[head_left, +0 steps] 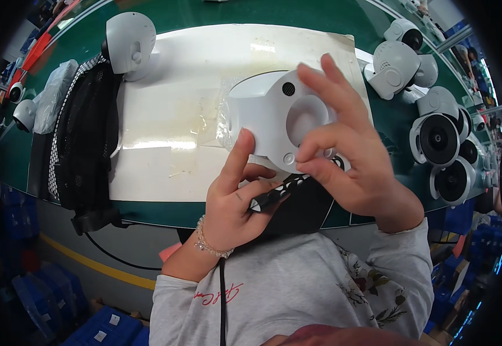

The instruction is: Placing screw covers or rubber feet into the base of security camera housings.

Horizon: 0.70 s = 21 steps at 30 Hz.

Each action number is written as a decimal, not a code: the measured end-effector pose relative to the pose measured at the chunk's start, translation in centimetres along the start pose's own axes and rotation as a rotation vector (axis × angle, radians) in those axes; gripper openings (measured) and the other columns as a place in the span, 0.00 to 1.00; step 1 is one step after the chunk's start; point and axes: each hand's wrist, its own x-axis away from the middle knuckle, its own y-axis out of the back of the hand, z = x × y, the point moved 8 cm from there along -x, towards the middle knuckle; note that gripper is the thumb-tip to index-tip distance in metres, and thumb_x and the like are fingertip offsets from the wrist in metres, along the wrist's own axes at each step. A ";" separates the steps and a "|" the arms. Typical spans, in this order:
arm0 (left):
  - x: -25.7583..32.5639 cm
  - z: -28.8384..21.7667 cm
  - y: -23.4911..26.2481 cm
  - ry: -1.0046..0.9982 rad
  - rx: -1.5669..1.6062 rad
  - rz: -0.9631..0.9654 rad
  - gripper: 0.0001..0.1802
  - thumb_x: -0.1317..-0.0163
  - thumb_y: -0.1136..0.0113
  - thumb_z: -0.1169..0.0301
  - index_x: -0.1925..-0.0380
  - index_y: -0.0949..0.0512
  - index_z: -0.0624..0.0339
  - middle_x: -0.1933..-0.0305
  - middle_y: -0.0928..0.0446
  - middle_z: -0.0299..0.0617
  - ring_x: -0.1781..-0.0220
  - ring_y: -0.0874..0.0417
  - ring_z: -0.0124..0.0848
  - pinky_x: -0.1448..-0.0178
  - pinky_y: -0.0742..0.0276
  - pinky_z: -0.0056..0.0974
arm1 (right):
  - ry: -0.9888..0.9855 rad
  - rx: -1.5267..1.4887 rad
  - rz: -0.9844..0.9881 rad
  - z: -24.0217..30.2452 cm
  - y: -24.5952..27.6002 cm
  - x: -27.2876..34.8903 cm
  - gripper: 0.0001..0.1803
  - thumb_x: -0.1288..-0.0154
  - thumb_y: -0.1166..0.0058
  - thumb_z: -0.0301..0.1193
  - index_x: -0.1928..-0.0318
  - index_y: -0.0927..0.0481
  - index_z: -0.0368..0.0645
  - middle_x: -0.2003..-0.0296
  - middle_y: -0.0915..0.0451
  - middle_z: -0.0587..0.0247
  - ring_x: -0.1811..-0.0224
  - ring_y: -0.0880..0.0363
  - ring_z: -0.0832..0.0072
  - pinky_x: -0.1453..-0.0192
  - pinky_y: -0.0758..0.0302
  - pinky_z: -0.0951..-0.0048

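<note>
A white rounded camera housing (262, 118) lies in front of me, with a dark mesh circle and a round recess on its upward face. Small round marks sit near its lower rim. My left hand (239, 202) rests its index fingertip on the housing's left side. Its other fingers curl round a slim black-and-white patterned stick-like thing (280, 193), whose kind I cannot make out. Thumb and index finger of my right hand (355, 138) pinch together at the housing's lower rim, beside a round mark. Whatever is between them is too small to tell; the other fingers are raised.
A white sheet (164, 121) covers part of the green table (199, 16). On the left stand a white camera (129, 43), a black mesh pouch (89, 132) and a plastic-wrapped item (55, 95). Several white cameras (438, 138) crowd the right side.
</note>
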 end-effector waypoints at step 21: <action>0.1 0.2 0.2 -0.037 0.070 -0.083 0.10 0.61 0.38 0.82 0.75 0.25 0.67 0.35 0.52 0.60 0.62 0.20 0.39 0.62 0.23 0.34 | 0.261 0.362 -0.124 1.9 -1.5 3.7 0.07 0.55 0.40 0.35 0.73 0.21 0.51 0.49 0.30 0.62 0.38 0.45 0.53 0.37 0.54 0.57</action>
